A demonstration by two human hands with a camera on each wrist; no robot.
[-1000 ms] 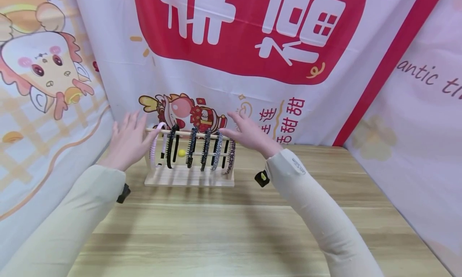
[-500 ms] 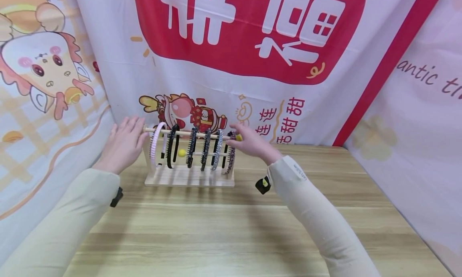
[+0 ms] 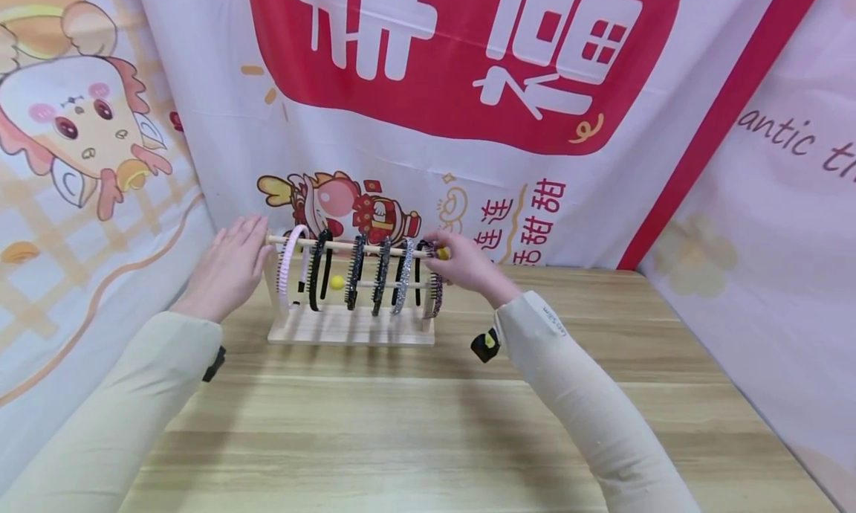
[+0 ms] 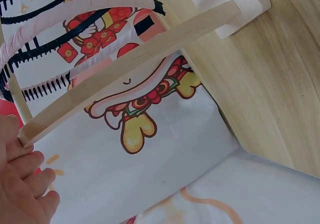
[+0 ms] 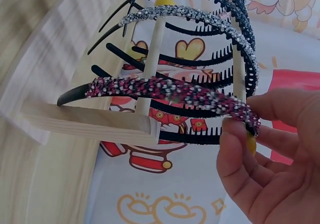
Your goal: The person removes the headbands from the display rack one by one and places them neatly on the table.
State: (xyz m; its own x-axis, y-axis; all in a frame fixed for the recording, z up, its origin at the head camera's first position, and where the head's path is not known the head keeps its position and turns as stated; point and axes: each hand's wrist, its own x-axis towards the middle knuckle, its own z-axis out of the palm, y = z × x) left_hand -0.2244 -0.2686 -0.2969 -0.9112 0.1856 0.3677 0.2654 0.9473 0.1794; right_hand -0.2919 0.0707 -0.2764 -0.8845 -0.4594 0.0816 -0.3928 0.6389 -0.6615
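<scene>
At the right end of the wooden rack (image 3: 351,338) on the tabletop (image 3: 401,439), I have the right fingers (image 5: 282,107) pinching the maroon-glittered headband (image 5: 172,89) by the tip of the top rod (image 3: 341,246). The left fingers (image 3: 241,234) touch the left post (image 4: 132,69); whether they grip it I can't tell. I'd judge this band partway on or off, direction unclear; the other five headbands (image 3: 381,279) hang in place. Counted: six headbands, one rack, two yellow knobs (image 3: 337,282).
</scene>
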